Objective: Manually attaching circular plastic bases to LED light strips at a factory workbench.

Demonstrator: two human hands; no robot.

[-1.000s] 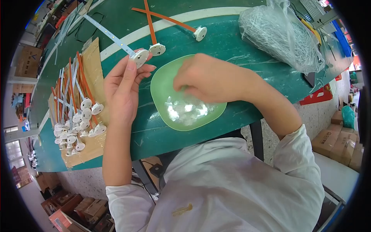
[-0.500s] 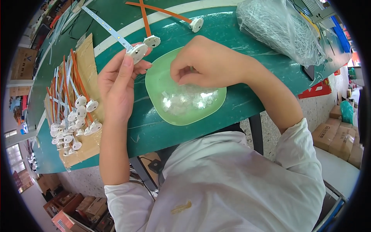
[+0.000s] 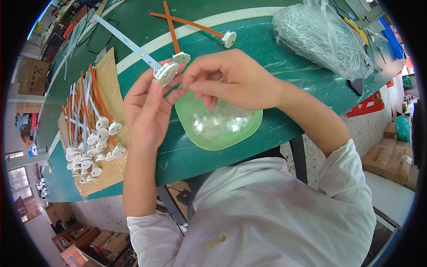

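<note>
My left hand is closed around the white round end cap of an LED strip, a pale strip with small yellow dots that slants away to the far left. Just right of the cap, my right hand is pinched, its fingertips close to the left fingers; whatever lies between them is too small to make out. Beneath the right hand is a light green bowl with small clear shiny pieces in it.
Several orange and pale strips with white caps lie on cardboard at the left. Two orange strips with caps lie at the far side of the green table. A clear plastic bag of thin clear pieces sits at the far right.
My right hand has come up out of the bowl and moved left toward the cap. The left hand, still holding the cap, appears slightly lower and further right.
</note>
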